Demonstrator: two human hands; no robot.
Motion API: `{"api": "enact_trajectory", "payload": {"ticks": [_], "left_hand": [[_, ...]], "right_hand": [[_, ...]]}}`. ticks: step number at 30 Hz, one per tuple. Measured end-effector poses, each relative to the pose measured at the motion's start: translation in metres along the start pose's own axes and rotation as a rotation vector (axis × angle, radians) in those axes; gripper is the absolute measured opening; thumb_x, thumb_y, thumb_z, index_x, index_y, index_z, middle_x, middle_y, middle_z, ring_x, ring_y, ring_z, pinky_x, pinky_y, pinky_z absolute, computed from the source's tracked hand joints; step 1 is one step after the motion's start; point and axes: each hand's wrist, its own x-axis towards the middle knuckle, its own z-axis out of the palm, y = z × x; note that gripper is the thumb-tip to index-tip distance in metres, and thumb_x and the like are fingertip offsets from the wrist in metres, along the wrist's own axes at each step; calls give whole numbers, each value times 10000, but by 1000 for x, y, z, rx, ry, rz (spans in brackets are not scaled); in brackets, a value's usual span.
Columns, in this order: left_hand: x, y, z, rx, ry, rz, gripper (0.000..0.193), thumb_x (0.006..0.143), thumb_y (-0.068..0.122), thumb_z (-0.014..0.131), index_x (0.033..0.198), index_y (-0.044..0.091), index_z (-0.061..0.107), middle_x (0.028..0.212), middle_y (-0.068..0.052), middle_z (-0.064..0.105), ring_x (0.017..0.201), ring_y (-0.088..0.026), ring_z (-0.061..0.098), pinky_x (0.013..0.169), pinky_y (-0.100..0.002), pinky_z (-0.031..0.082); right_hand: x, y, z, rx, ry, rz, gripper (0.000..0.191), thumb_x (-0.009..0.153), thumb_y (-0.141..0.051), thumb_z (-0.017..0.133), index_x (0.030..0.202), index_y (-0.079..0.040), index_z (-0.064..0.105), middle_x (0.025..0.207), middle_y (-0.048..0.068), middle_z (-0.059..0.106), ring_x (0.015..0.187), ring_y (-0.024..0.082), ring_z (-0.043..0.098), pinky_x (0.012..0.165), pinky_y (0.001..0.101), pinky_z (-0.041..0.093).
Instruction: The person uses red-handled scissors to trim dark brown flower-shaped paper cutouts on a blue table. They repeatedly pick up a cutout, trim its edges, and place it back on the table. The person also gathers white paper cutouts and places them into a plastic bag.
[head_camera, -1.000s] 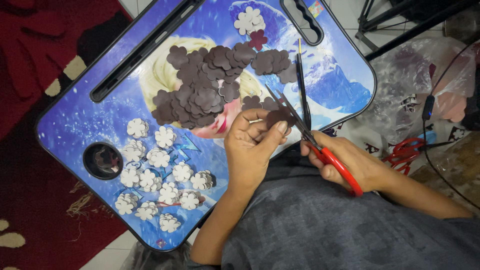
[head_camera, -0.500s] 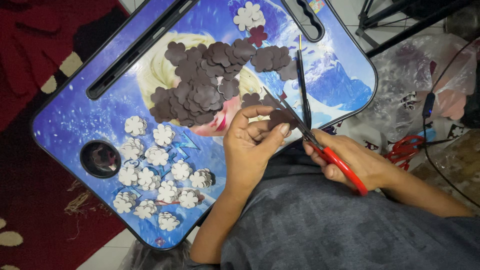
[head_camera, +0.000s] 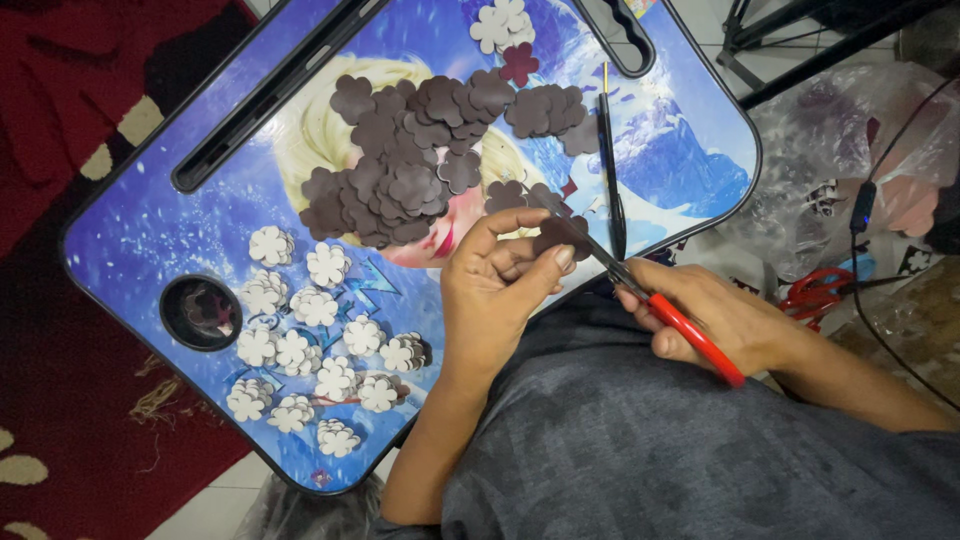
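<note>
My left hand (head_camera: 495, 290) pinches a small dark brown foam piece (head_camera: 560, 235) between thumb and fingers. My right hand (head_camera: 715, 320) grips red-handled scissors (head_camera: 660, 310), whose blades cut into that piece. Both hands hover over the near edge of a blue picture-printed lap table (head_camera: 130, 240). A heap of dark brown flower-shaped cutouts (head_camera: 410, 165) lies on the table just beyond my left hand. Several white flower cutouts (head_camera: 310, 340) are spread to the left of my left wrist.
A black pen (head_camera: 610, 170) lies on the table by the scissor tips. A few white flowers (head_camera: 500, 25) and one maroon flower (head_camera: 520, 62) sit at the far edge. A round cup hole (head_camera: 200, 312) is at left. Another red scissors (head_camera: 815, 292), clear plastic and a black cable lie at right. Red carpet at left.
The view has shifted slightly. My left hand has turned the brown piece a little while the scissors stay in the cut.
</note>
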Motion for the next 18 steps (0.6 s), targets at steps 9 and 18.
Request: {"api": "enact_trajectory", "payload": {"ticks": [9, 18], "left_hand": [[0, 4, -1, 12, -20, 33, 352, 944, 16, 752, 1274, -4, 632, 1003, -106, 769, 872, -109, 726, 730, -221, 584], [-5, 10, -3, 87, -1, 19, 329, 932, 26, 749, 1237, -8, 629, 1021, -134, 787, 874, -105, 738, 695, -195, 566]], "right_hand": [[-2, 6, -3, -39, 4, 8, 779, 745, -871, 509, 907, -110, 547, 677, 8, 542, 590, 155, 572, 543, 345, 469], [-3, 11, -1, -20, -17, 15, 686, 763, -776, 605, 894, -105, 544, 671, 10, 532, 599, 159, 546, 556, 347, 454]]}}
